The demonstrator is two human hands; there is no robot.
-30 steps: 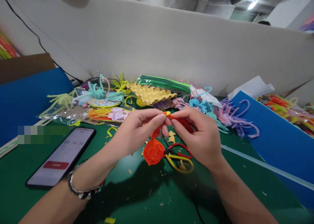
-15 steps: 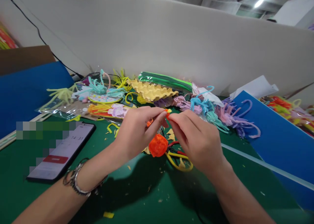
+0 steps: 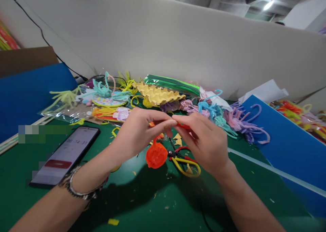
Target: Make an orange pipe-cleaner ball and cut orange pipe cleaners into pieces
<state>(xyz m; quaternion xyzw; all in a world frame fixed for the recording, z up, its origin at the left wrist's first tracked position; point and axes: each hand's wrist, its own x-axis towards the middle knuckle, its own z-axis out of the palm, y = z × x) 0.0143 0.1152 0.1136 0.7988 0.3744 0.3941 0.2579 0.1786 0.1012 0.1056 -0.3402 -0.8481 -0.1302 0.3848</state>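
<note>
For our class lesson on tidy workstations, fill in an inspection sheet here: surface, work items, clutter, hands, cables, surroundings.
Surface: green tabletop, shadowed below the hands.
Job's things: orange fuzzy piece hanging below the left hand; red-orange strip in the right hand; tool with red and yellow handles on the tabletop.
Clutter: phone at left; yellow scrap nearby; wavy yellow sheet and green bundle along the back.
Hands: both pinching, close together; what lies between their tips is hidden.
Cables: black cable against the pale wall; dark cord at the front.
Surroundings: blue panel at left, another at right; ceiling light beyond the wall.
</note>
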